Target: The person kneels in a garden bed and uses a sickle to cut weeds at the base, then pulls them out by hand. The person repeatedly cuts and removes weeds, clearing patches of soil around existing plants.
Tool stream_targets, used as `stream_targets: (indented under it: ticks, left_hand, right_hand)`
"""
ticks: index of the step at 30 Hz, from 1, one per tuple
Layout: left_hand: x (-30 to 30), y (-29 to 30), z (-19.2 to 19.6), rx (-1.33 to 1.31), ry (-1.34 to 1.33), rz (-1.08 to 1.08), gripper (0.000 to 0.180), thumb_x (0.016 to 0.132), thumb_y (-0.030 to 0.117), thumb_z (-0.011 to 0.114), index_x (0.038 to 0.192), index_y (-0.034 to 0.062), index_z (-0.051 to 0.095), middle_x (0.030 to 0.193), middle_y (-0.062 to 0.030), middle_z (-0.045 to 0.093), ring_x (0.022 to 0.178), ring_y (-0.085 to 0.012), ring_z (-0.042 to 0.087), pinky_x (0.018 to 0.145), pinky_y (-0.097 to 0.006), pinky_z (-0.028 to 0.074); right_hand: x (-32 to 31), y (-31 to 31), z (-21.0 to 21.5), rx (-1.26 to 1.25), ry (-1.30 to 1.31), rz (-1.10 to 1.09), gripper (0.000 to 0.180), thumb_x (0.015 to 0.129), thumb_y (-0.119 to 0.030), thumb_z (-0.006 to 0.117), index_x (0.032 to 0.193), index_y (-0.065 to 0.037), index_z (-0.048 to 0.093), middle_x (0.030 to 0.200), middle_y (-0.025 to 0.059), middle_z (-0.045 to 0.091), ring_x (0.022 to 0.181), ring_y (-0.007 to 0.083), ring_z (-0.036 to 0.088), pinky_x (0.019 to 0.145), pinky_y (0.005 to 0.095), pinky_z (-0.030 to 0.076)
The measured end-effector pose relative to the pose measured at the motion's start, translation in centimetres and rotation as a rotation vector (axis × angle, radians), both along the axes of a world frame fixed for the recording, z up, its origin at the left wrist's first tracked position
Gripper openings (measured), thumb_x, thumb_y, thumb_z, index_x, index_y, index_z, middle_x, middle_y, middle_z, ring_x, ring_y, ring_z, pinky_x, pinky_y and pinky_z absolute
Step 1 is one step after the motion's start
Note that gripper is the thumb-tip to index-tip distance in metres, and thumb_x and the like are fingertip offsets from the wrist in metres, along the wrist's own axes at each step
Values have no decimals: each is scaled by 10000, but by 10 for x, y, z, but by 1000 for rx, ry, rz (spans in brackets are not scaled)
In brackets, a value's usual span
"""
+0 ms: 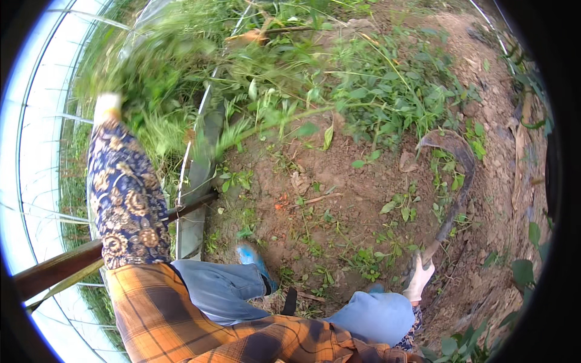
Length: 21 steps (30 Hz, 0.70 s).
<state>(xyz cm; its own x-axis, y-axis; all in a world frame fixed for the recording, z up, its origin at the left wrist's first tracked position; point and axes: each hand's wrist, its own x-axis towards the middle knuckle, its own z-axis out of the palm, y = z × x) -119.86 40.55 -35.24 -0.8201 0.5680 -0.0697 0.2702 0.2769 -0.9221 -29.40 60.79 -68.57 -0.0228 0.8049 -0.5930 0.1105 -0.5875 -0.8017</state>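
My left hand (108, 107), in a white glove, is stretched out to the upper left and smeared by motion. A big bunch of green weeds (151, 78) streaks beside it and moves with it, so the hand appears closed on the bunch, though the fingers are hidden. By my right knee, my right hand (419, 277), also gloved in white, is wrapped round the handle of a sickle (463, 181). Its dark, curved blade is raised away from me, with the tip bending left over the soil next to low green plants (387, 91).
Brown soil (284, 169) with small weeds lies before my feet. A wooden pole (60, 266) and a pale strip of sheeting (196, 181) run along the left, beside a translucent wall with thin ribs (39, 133). Leafy plants (523, 272) border the right. A blue shoe (251, 257) shows below.
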Motion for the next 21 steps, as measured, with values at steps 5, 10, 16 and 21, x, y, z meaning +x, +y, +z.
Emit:
stream_targets:
  ticks: [5,10,16,21]
  left_hand:
    - [80,9,-106,617,-205,543,620,843,564,515,1153,46,657,1227,-203,611,1186,-330,557,995,-395,427]
    - [169,112,-91,968,-97,-141,481,821,372,642,1191,70,591,1089,-223,643,1011,-378,619,890,-433,486]
    - [351,202,-90,756,-621,-546,485,821,271,701,1233,46,580,1106,-210,642,1014,-350,620,885,-414,491]
    - [470,240,-64,675,-1051,-561,392,809,199,695,1149,19,617,1071,-171,656,995,-318,624,898,-391,487]
  right_hand:
    - [16,23,28,153,-182,13,123,890,-120,662,894,-40,569,641,-41,487,477,56,400,428,237,311]
    - [31,47,52,280,-322,65,181,885,-171,689,883,-11,602,664,-52,497,521,39,370,455,237,289]
    - [48,119,122,442,-613,60,242,884,-168,680,962,46,599,713,-4,526,615,69,403,539,243,357]
    - [94,164,158,396,-484,161,352,866,-95,656,1156,81,564,961,114,630,858,137,543,808,279,447]
